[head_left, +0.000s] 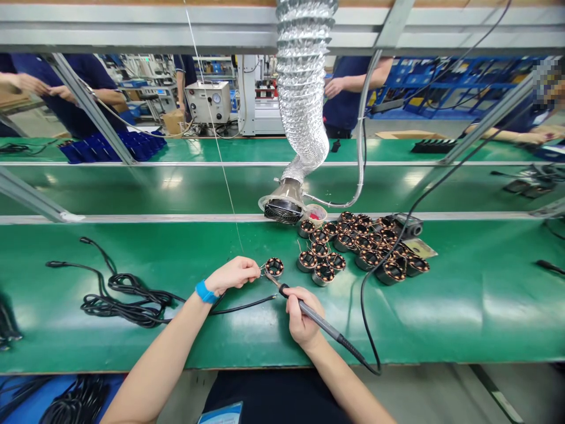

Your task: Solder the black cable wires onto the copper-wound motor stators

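A motor stator [274,267], a black ring with copper windings, lies on the green bench mat. My right hand [304,315] grips a soldering iron [318,320] like a pen, its tip at the stator's near left edge. Just left of the stator, my left hand [236,274] is closed in a pinch on a thin wire [261,272]; whether this is a winding lead or solder cannot be told. A fine pale strand [223,171] runs down from above to behind this hand. Under my left wrist passes a black cable [242,307], its stripped end near the iron.
Several more stators [366,244] stand grouped at right, beside a dark metal block [408,225] and a tape roll [315,213]. Above hangs a foil duct [304,88] with a fan hood [283,203]. Coiled black cables [132,297] lie left. The iron's cord [364,294] loops right. Co-workers stand beyond.
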`<state>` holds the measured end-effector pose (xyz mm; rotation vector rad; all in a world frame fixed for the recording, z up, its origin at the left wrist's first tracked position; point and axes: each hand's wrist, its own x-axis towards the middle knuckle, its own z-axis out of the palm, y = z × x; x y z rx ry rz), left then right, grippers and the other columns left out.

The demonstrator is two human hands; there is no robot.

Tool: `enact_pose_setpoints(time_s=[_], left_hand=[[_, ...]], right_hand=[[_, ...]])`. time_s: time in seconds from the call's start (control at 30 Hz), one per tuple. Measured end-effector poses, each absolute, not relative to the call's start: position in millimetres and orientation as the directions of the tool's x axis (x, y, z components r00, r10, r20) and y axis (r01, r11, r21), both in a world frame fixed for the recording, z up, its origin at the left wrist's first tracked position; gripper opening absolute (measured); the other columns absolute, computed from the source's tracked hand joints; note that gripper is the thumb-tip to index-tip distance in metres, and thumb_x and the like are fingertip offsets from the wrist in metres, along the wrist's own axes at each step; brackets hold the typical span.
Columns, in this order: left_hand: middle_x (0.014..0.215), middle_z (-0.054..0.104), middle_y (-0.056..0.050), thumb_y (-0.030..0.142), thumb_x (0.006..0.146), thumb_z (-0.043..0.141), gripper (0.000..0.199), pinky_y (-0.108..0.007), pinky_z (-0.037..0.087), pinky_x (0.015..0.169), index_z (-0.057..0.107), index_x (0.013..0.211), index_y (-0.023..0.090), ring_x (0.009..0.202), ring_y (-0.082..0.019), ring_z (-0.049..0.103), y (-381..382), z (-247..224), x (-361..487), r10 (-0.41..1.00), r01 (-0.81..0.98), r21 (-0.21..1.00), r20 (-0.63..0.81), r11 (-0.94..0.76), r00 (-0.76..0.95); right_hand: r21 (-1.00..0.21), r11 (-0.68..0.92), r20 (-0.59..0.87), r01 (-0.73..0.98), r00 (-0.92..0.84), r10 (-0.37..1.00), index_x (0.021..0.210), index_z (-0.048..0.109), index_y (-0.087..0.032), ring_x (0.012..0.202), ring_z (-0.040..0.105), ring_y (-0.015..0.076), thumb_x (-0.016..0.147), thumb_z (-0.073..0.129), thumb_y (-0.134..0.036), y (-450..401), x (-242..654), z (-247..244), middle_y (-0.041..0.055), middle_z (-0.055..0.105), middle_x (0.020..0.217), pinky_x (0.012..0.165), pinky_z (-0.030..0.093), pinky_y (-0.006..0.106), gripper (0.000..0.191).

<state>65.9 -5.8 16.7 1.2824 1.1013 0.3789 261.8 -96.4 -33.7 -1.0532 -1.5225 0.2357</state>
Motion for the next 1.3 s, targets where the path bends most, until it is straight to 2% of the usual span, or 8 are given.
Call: enact_pose_setpoints(time_s=[0.53,0.7,0.83,1.03,1.13,1.2,1.3], left_hand=[[0.058,0.044,0.006,0.038,0.075,0.062,0.025,-0.019,0.011,0.038,0.054,0.069,0.015,0.040,-0.002,0.021,-5,19,67,0.754,0.291,0.892,-0.448,0.345,0.481],[0.058,0.043,0.007,0.042,0.075,0.068,0.031,-0.019,0.012,0.039,0.056,0.074,0.014,0.042,-0.002,0.022,-5,14,62,0.748,0.250,0.902,-0.432,0.353,0.503],[0.057,0.042,0.008,0.042,0.070,0.077,0.036,-0.019,0.016,0.039,0.058,0.082,0.014,0.043,-0.002,0.024,-1,9,55,0.757,0.171,0.917,-0.395,0.361,0.520],[0.047,0.024,0.013,0.051,0.070,0.076,0.042,-0.022,0.004,0.040,0.052,0.072,0.017,0.040,-0.003,0.011,0,5,61,0.731,0.191,0.894,-0.443,0.406,0.520],[0.046,0.021,0.013,0.055,0.072,0.073,0.043,-0.023,0.004,0.039,0.057,0.074,0.015,0.040,-0.003,0.011,-2,6,64,0.732,0.204,0.892,-0.448,0.403,0.513],[0.049,0.025,0.012,0.054,0.074,0.073,0.044,-0.022,0.004,0.040,0.061,0.081,0.012,0.040,-0.002,0.012,-1,7,62,0.736,0.180,0.894,-0.442,0.412,0.512],[0.057,0.041,0.007,0.051,0.073,0.074,0.042,-0.021,0.006,0.040,0.062,0.080,0.011,0.041,0.000,0.018,3,7,56,0.751,0.129,0.888,-0.444,0.441,0.488]], right_hand=[[-0.667,0.568,0.698,0.482,0.139,0.703,0.095,0.066,-0.020,0.070,0.069,0.0170,0.089,0.051,-0.014,-97,262,-33,0.0024,0.071,0.074,0.070,0.055,0.033,0.017],[-0.665,0.565,0.701,0.489,0.146,0.698,0.094,0.066,-0.020,0.073,0.069,0.0173,0.090,0.051,-0.014,-97,263,-34,0.0027,0.072,0.079,0.072,0.054,0.034,0.017],[-0.668,0.559,0.697,0.491,0.151,0.701,0.096,0.066,-0.021,0.075,0.069,0.0175,0.090,0.051,-0.014,-97,264,-37,0.0029,0.073,0.082,0.073,0.054,0.034,0.017],[-0.669,0.566,0.700,0.482,0.154,0.697,0.097,0.065,-0.021,0.076,0.069,0.0170,0.091,0.051,-0.014,-97,264,-39,0.0024,0.073,0.084,0.074,0.053,0.034,0.017],[-0.664,0.567,0.704,0.488,0.154,0.693,0.098,0.065,-0.021,0.076,0.069,0.0166,0.090,0.051,-0.013,-97,263,-37,0.0024,0.073,0.084,0.074,0.053,0.033,0.018],[-0.660,0.567,0.708,0.493,0.156,0.688,0.098,0.065,-0.021,0.076,0.069,0.0166,0.090,0.051,-0.014,-97,263,-37,0.0024,0.073,0.084,0.073,0.053,0.033,0.018],[-0.662,0.566,0.707,0.491,0.160,0.689,0.098,0.065,-0.021,0.076,0.069,0.0167,0.090,0.051,-0.014,-98,264,-37,0.0024,0.073,0.084,0.073,0.053,0.033,0.018]])
